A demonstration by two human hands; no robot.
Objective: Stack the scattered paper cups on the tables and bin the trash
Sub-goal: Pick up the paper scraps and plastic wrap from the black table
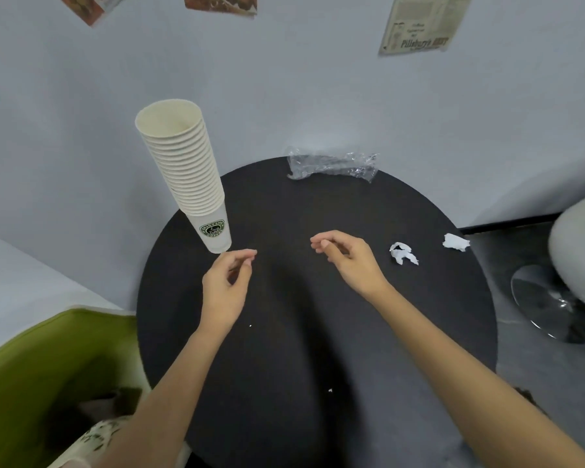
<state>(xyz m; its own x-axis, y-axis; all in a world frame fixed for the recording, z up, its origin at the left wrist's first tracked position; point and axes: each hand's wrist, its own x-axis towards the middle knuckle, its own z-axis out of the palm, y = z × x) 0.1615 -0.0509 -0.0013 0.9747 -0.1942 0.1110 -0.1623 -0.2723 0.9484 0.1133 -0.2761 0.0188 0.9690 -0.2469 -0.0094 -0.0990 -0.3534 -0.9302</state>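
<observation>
A tall stack of white paper cups [186, 173] stands upright at the left edge of the round black table [284, 349]; its bottom cup carries a green logo. My left hand [228, 288] hovers just in front of the stack's base, fingers loosely curled, holding nothing. My right hand [347, 260] floats over the table's middle, fingers half curled and empty. Two crumpled white paper scraps lie to the right: one [402, 253] close to my right hand, another [456, 242] near the rim. A clear crumpled plastic wrapper [331, 167] lies at the far edge.
A green bin [58, 336] with some trash inside stands at the lower left beside the table. A grey chair with a chrome base [551, 305] is at the right. The wall close behind the table has posters. Tiny white crumbs dot the tabletop.
</observation>
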